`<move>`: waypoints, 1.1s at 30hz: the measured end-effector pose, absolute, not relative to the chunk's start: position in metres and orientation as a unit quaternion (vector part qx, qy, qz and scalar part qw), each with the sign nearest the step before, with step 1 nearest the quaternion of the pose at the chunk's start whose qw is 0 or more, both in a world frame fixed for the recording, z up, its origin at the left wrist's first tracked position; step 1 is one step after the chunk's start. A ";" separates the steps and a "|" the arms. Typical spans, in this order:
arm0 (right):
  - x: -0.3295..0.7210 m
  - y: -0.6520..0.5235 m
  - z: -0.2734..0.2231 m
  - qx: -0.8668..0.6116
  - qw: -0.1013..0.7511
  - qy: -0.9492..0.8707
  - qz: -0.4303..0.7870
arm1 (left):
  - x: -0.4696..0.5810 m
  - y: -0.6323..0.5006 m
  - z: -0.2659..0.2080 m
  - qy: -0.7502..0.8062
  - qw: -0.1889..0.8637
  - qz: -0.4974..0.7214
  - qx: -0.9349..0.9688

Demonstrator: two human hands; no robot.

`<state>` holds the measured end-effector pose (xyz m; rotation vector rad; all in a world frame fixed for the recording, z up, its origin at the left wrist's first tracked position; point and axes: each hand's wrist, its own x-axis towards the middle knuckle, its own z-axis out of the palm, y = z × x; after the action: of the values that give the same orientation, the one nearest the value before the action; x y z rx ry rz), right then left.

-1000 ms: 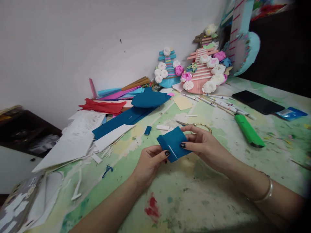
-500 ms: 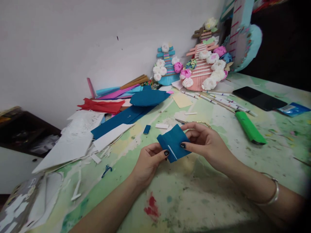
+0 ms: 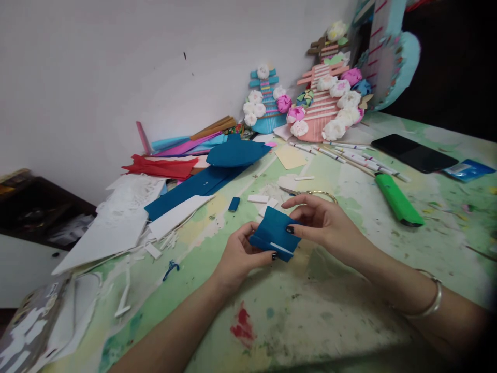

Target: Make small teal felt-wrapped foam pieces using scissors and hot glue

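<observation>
A small piece of dark blue paper [image 3: 276, 228] is held between both hands above the table. A narrow white strip [image 3: 281, 248] lies along its near edge, where the paper bends up. My left hand [image 3: 238, 254] grips the left and lower edge, thumb near the strip. My right hand [image 3: 322, 220] pinches the right side between thumb and fingers, its index finger raised off the sheet. Scissors [image 3: 310, 194] lie just behind the right hand. Close by are small white pieces [image 3: 258, 199] and a little blue-wrapped block [image 3: 234, 204].
Blue paper sheets [image 3: 194, 189], red crepe paper [image 3: 159, 167] and white board [image 3: 104, 238] lie to the left. Flower-trimmed model guitars [image 3: 320, 111] lean at the back. Pens [image 3: 365, 160], a phone [image 3: 414, 153] and a green cutter [image 3: 399, 200] lie on the right.
The blue paper has turned, so the white strip now lies nearly level along the near edge, which is bent up. My left thumb has slid right along that edge.
</observation>
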<state>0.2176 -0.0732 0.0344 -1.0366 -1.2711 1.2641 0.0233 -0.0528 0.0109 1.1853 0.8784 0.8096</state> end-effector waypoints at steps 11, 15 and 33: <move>0.218 -0.079 0.036 -0.380 0.510 -0.595 0.492 | 0.022 -0.058 0.013 0.419 0.641 0.291 0.573; 0.217 -0.080 0.034 -0.373 0.504 -0.608 0.486 | 0.024 -0.059 0.015 0.430 0.624 0.285 0.587; 0.219 -0.069 0.021 -0.468 0.435 -0.563 0.524 | 0.024 -0.057 0.013 0.448 0.598 0.328 0.578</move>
<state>0.2192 -0.0685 0.0206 -1.1643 -1.4004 1.3053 0.0244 -0.0573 0.0129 1.3419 1.0390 0.7601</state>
